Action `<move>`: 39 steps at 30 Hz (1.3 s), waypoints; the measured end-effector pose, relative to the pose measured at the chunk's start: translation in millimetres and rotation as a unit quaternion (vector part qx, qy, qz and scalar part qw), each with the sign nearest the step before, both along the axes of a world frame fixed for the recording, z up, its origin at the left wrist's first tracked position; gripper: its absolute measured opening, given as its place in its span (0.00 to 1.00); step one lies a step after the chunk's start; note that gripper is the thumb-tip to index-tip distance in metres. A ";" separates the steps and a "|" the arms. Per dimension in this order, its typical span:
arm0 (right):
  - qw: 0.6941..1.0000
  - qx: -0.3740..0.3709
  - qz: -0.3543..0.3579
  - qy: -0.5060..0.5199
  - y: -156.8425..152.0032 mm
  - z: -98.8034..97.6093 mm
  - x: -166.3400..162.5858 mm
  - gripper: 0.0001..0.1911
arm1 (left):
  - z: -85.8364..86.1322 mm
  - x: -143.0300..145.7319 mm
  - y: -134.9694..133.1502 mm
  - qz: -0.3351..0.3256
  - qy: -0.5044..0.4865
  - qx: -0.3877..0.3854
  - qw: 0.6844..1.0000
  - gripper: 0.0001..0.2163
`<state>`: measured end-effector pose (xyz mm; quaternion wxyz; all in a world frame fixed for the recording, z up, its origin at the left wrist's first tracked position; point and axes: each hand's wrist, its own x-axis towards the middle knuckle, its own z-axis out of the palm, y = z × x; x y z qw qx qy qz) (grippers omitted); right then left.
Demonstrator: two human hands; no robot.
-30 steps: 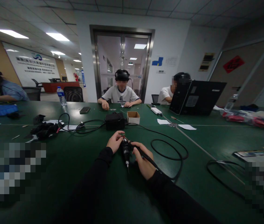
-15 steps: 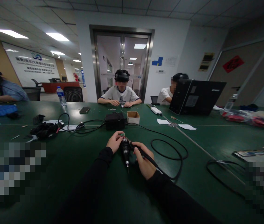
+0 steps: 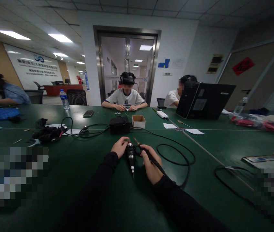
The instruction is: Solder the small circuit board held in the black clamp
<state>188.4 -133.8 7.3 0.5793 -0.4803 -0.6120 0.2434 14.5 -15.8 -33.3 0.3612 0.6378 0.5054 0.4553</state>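
The small open box (image 3: 138, 123) stands beside the black box (image 3: 119, 125); its contents cannot be made out. The black tool (image 3: 131, 155) lies on the table (image 3: 211, 180) between the hands. The right hand (image 3: 153, 165) is closed around the soldering iron (image 3: 137, 142), tip apart from the tool. A cable (image 3: 189, 167) loops alongside. The left hand (image 3: 120, 147) pinches a small part (image 3: 129, 140), mostly hidden by fingers.

We have a glossy black, tapered tool (image 3: 131, 156) at centre, silver tip pointing near, a small reddish piece (image 3: 129, 140) at its far end. Right of it, our black-handled soldering iron (image 3: 151, 158) slants far-left.
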 end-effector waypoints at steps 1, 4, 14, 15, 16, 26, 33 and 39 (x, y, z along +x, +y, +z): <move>1.000 -0.003 -0.001 0.004 0.4 -0.1 0.1 0.16 | 0.5 -0.2 0.1 0.007 0.022 -0.008 1.000 0.12; 1.000 -0.006 0.000 0.011 -0.2 1.2 -0.5 0.16 | 2.4 -0.5 2.0 0.018 0.064 -0.028 0.997 0.12; 1.000 -0.013 -0.018 0.014 -2.6 4.7 -0.9 0.16 | 9.4 -2.0 5.3 0.039 0.110 -0.067 0.991 0.13; 1.000 -0.013 -0.019 0.016 -2.1 4.1 -0.5 0.17 | 11.0 -2.4 3.8 0.042 0.115 -0.068 0.990 0.13; 1.000 -0.012 -0.020 0.018 -1.6 3.5 -0.1 0.17 | 12.6 -2.8 2.3 0.044 0.121 -0.066 0.990 0.13; 0.999 -0.018 -0.011 0.040 1.0 0.0 0.2 0.16 | 11.9 -5.8 1.9 0.002 0.169 -0.022 0.985 0.10; 0.999 -0.025 0.000 0.041 -0.2 2.0 -0.4 0.17 | 25.0 -4.0 -6.0 -0.006 0.205 -0.027 0.978 0.12; 0.999 -0.029 0.001 0.039 -2.5 3.4 -1.0 0.16 | 35.1 -2.3 -14.1 -0.002 0.247 0.005 0.969 0.14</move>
